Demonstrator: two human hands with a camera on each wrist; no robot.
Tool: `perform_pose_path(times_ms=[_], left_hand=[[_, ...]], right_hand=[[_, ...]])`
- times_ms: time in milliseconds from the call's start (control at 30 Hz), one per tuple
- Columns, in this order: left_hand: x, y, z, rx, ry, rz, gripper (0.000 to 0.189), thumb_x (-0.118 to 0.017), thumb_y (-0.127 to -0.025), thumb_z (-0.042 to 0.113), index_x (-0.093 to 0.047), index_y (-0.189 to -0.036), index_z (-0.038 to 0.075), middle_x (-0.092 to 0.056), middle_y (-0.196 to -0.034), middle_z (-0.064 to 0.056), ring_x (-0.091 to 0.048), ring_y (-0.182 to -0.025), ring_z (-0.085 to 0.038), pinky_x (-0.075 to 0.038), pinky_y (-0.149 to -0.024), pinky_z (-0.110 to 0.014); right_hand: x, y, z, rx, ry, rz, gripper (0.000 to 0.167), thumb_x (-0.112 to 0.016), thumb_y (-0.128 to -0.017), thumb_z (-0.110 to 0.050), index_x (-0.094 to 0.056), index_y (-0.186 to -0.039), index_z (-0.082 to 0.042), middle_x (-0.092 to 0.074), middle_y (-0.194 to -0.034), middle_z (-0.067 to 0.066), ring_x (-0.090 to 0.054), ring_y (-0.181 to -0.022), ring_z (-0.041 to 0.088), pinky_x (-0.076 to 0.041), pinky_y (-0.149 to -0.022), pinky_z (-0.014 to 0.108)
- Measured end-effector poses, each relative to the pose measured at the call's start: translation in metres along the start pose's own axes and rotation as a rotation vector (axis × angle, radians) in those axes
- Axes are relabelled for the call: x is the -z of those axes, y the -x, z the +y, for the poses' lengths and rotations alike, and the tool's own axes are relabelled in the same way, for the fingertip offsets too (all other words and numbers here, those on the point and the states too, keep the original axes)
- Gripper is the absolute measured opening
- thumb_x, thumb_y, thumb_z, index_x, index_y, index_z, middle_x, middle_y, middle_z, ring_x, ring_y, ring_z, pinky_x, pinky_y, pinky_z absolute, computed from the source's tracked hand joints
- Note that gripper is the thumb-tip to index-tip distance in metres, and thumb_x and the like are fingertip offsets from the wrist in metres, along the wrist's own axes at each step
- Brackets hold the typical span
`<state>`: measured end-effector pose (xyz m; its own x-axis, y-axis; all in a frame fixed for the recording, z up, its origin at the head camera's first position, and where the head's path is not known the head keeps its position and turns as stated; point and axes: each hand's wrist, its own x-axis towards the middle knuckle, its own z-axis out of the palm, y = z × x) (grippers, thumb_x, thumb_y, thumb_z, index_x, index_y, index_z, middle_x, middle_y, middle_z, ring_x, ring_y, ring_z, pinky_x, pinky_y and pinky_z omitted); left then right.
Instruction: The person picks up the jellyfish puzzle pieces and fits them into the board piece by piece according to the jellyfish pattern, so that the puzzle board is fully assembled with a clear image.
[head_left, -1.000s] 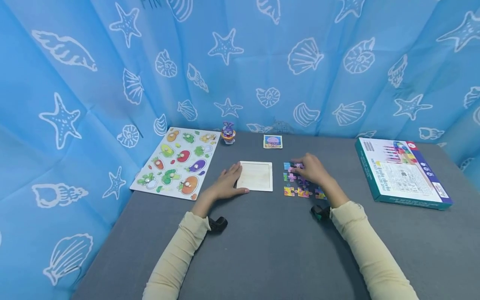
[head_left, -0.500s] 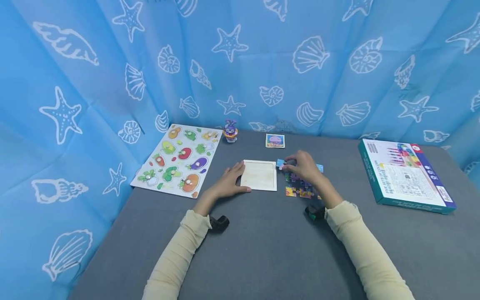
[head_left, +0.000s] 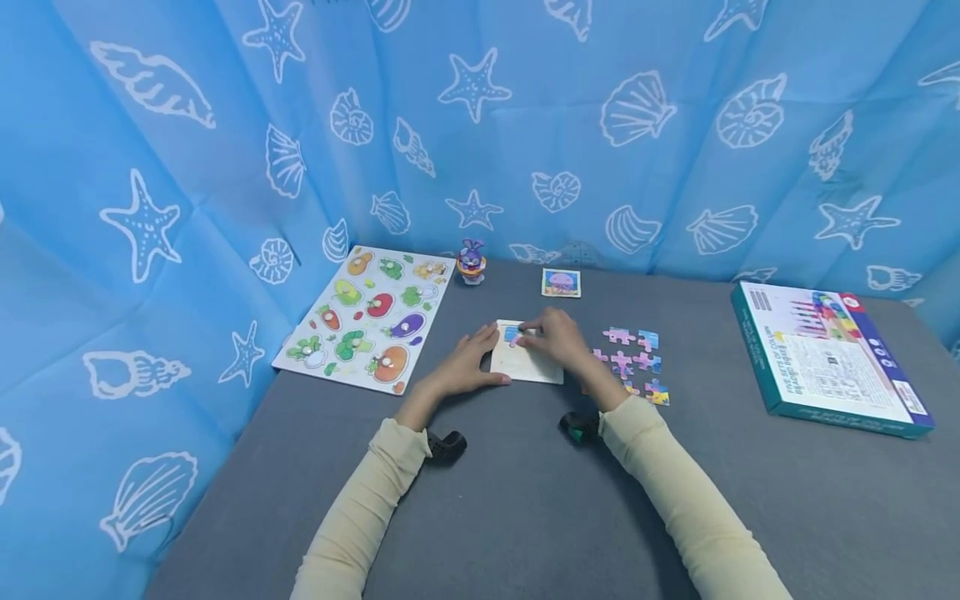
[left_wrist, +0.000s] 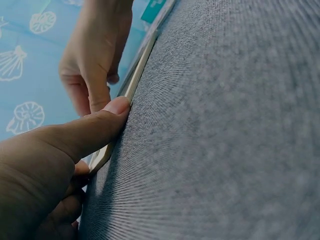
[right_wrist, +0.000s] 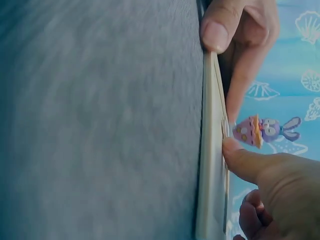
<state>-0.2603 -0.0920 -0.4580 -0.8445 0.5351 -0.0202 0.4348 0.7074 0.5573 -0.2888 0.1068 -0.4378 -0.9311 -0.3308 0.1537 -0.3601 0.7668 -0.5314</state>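
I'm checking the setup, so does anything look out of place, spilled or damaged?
Nothing stands out: no spill or damage shows. Puzzle pieces lie loose to the right of the wooden tray, but that seems ordinary, since the right hand holds a blue-and-pink piece at the tray.

1. Box (head_left: 817, 321): capitals are running along the left edge of its top, seemingly spelling "FIVE SETS OF COLUMN"; the line beside them is blurring.
2. White panel (head_left: 838, 373) on top: fine print is appearing, too small to read.
3. Red corner patch (head_left: 851, 302): it is bearing an unreadable white mark.
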Motion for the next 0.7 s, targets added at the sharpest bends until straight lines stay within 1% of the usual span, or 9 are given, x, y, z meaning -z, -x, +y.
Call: perform_pose_path(times_ms=[100, 233, 367, 433, 567, 633, 700], left_hand=[[0.0, -0.002, 0.002, -0.003, -0.004, -0.005, 0.089, -0.067, -0.081, 0.042, -0.02, -0.145, 0.002, -0.013, -0.155, -0.009, -0.011, -0.143, -0.024, -0.007, -0.116, -0.046], [-0.001, -0.005, 0.003, -0.006, -0.004, -0.016, 0.089, -0.066, -0.081, 0.043, -0.02, -0.145, 0.003, -0.012, -0.155, -0.008, -0.01, -0.143, -0.023, -0.006, -0.117, -0.045], [0.0, -0.006, 0.005, -0.005, 0.005, -0.022, 0.088, -0.066, -0.082, 0.042, -0.019, -0.146, 0.003, -0.012, -0.155, -0.009, -0.01, -0.143, -0.023, -0.006, -0.116, -0.046], [0.0, -0.006, 0.006, -0.007, 0.007, -0.025, 0.088, -0.066, -0.082, 0.042, -0.019, -0.145, 0.002, -0.012, -0.155, -0.01, -0.01, -0.143, -0.024, -0.006, -0.116, -0.046], [0.0, -0.005, 0.004, -0.002, 0.01, -0.025, 0.089, -0.067, -0.081, 0.041, -0.019, -0.145, 0.001, -0.011, -0.155, -0.01, -0.009, -0.143, -0.023, -0.006, -0.116, -0.045], [0.0, -0.003, 0.003, 0.005, 0.019, -0.026, 0.089, -0.067, -0.081, 0.04, -0.019, -0.145, 0.002, -0.01, -0.155, -0.009, -0.009, -0.143, -0.023, -0.005, -0.117, -0.045], [0.001, -0.002, 0.001, 0.004, 0.036, -0.023, 0.089, -0.068, -0.081, 0.038, -0.019, -0.145, 0.001, -0.01, -0.155, -0.01, -0.01, -0.143, -0.023, -0.006, -0.116, -0.046]], right_hand=[[-0.002, -0.001, 0.0, -0.021, 0.013, 0.018, 0.025, -0.07, -0.082, -0.024, -0.072, -0.103, -0.01, -0.053, -0.073, 0.009, -0.04, -0.064, 0.019, -0.03, -0.059, 0.03], [-0.003, -0.001, -0.001, -0.043, 0.038, 0.036, 0.024, -0.069, -0.082, -0.025, -0.072, -0.102, -0.013, -0.053, -0.072, 0.008, -0.041, -0.065, 0.019, -0.029, -0.06, 0.03], [-0.004, -0.002, -0.002, -0.042, 0.023, 0.041, 0.024, -0.07, -0.082, -0.023, -0.072, -0.102, -0.011, -0.054, -0.071, 0.009, -0.041, -0.064, 0.018, -0.029, -0.058, 0.03], [-0.003, -0.001, -0.001, -0.034, -0.002, 0.039, 0.024, -0.069, -0.082, -0.021, -0.072, -0.103, -0.009, -0.053, -0.07, 0.009, -0.039, -0.063, 0.018, -0.029, -0.058, 0.029], [0.009, 0.006, 0.006, -0.032, -0.06, 0.033, 0.027, -0.069, -0.082, -0.018, -0.07, -0.106, -0.004, -0.048, -0.067, 0.008, -0.035, -0.061, 0.017, -0.028, -0.056, 0.028], [0.021, 0.012, 0.014, -0.055, -0.082, 0.031, 0.029, -0.069, -0.082, -0.016, -0.068, -0.108, -0.003, -0.046, -0.067, 0.008, -0.034, -0.062, 0.018, -0.029, -0.056, 0.028], [0.034, 0.018, 0.027, -0.079, -0.073, 0.047, 0.03, -0.069, -0.082, -0.016, -0.067, -0.109, -0.002, -0.043, -0.067, 0.007, -0.034, -0.062, 0.018, -0.029, -0.056, 0.029]])
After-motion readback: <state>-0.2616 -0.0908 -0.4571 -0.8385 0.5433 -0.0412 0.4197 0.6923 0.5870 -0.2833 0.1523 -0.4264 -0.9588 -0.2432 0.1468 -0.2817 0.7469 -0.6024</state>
